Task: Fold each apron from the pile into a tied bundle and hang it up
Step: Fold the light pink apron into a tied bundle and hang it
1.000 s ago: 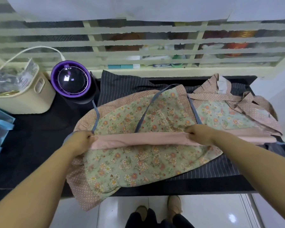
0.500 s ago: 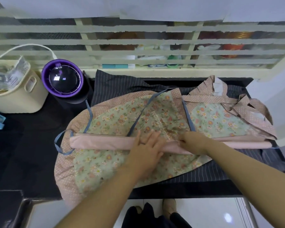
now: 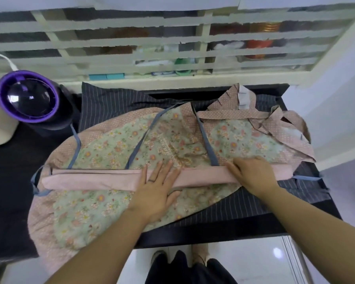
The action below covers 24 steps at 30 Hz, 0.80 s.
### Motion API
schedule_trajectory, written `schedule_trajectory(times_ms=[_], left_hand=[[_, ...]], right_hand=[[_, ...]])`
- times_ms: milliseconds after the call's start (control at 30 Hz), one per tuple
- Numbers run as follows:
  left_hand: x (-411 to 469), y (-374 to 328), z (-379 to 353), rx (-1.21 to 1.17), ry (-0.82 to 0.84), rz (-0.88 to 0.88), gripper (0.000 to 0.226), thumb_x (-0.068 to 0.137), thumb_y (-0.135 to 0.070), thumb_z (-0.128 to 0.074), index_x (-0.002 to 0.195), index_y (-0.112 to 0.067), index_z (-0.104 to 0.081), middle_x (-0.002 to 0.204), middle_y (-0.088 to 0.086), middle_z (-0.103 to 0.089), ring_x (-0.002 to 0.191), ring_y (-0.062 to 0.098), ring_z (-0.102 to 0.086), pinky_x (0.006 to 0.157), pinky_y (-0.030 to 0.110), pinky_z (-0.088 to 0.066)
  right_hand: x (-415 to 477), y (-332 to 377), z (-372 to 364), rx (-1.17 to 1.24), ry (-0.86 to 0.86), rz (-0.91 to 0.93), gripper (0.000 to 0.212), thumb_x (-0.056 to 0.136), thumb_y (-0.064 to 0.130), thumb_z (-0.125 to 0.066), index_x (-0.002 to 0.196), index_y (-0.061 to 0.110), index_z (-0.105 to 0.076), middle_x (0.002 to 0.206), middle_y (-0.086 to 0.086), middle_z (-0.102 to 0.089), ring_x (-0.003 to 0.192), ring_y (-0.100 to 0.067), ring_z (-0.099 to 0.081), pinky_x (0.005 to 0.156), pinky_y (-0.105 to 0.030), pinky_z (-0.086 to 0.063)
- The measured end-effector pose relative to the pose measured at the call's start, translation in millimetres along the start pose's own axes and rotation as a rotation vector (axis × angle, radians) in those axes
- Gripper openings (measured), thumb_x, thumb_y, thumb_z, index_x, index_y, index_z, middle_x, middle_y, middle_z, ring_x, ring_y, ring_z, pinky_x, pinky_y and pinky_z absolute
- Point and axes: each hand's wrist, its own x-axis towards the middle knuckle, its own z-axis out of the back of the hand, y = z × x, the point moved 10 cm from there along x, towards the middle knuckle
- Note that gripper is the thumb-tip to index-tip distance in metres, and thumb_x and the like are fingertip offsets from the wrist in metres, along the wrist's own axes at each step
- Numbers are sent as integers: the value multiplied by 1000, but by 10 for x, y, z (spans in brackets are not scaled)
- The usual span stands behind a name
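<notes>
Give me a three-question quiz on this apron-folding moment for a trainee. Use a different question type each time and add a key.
1. True or false: the left hand lies flat, fingers spread, on the pink folded band.
2. What lies directly under the floral apron? A) a striped dark cloth B) a white towel C) newspaper
3. Fill the blank: the purple-rimmed appliance stands on the person's ____ side of the apron.

Key: 1 true; 2 A; 3 left.
</notes>
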Motion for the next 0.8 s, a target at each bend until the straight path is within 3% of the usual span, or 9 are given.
schedule_trajectory(times_ms=[133, 233, 367, 467, 567, 667, 800], left_hand=[[10, -6, 13, 38, -35, 0, 61, 100, -56, -13, 149, -22, -27, 154, 3, -30, 141, 25, -29, 111, 50, -7], [14, -9, 4, 59, -45, 7, 61, 100, -55, -13, 149, -22, -27, 155, 3, -29, 141, 25, -27, 111, 50, -9], [15, -19, 21, 78, -46, 8, 60, 100, -54, -13, 148, -21, -29, 154, 4, -31, 140, 26, -28, 110, 51, -10], [15, -28, 41, 99, -47, 9, 59, 101, -54, -15, 148, -22, -30, 154, 5, -31, 140, 26, -29, 109, 52, -11], [17, -18, 40, 104, -30, 24, 58, 101, -54, -14, 148, -23, -30, 153, 5, -33, 139, 26, -32, 108, 52, -12], [19, -14, 25, 100, -1, 32, 59, 100, -55, -15, 148, -24, -30, 152, 5, -36, 138, 27, -37, 108, 51, -13], [34, 5, 32, 67, 2, 31, 61, 100, -56, -12, 148, -25, -30, 144, 10, -43, 135, 30, -40, 110, 51, -10]], right_hand=[[18, -118, 116, 85, -94, 39, 35, 93, 44, -40, 62, 29, -35, 48, 13, -31, 40, -12, -30, 50, -21, -20], [-12, -179, 77, 119, -116, 34, 34, 91, 45, -39, 63, 25, -43, 49, 7, -42, 43, -11, -31, 48, -20, -13], [-57, -336, -44, 133, -127, -48, 31, 90, 39, -49, 75, 13, -51, 74, -2, -50, 67, -21, -46, 57, -28, -33], [-27, -267, 98, -2, -154, -81, 34, 86, 38, -41, 80, 10, -58, 84, -9, -56, 78, -29, -51, 69, -39, -41], [-77, 358, 415, 89, -272, 150, 24, 82, 24, -46, 86, 11, -66, 93, -5, -63, 87, -26, -53, 80, -36, -36], [-189, 1217, 252, 211, -100, 454, 28, 84, 23, -47, 101, 14, -67, 103, 1, -63, 96, -17, -53, 87, -29, -40], [-78, 1472, -67, 148, 53, 480, 39, 79, 21, -35, 98, 15, -69, 98, -1, -66, 86, -22, -62, 75, -35, -55]])
